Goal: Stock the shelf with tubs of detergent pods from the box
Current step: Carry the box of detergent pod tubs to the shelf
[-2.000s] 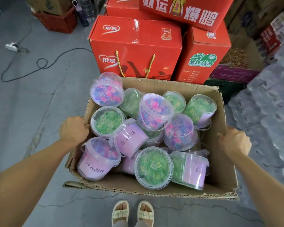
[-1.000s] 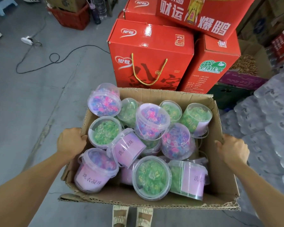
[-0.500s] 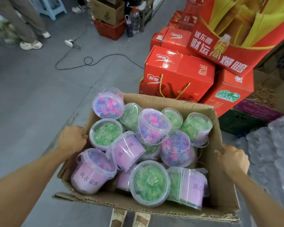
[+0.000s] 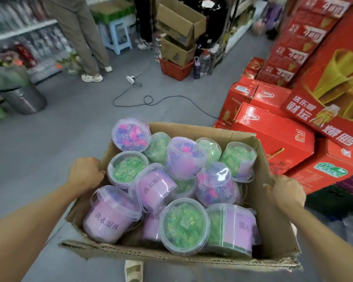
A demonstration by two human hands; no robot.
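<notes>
We carry the box (image 4: 277,231) between us, left hand (image 4: 86,175) and right hand (image 4: 284,192) each curled over a side wall, so the tubs (image 4: 183,224) heaped between our grips ride level. No shelf for them shows; fingertips inside and lower tubs stay hidden.

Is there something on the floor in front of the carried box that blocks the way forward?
Both hands, left and right, grip the cardboard box of tubs. Ahead, a black cable with a power strip lies across the floor; red cartons stand at right.
</notes>
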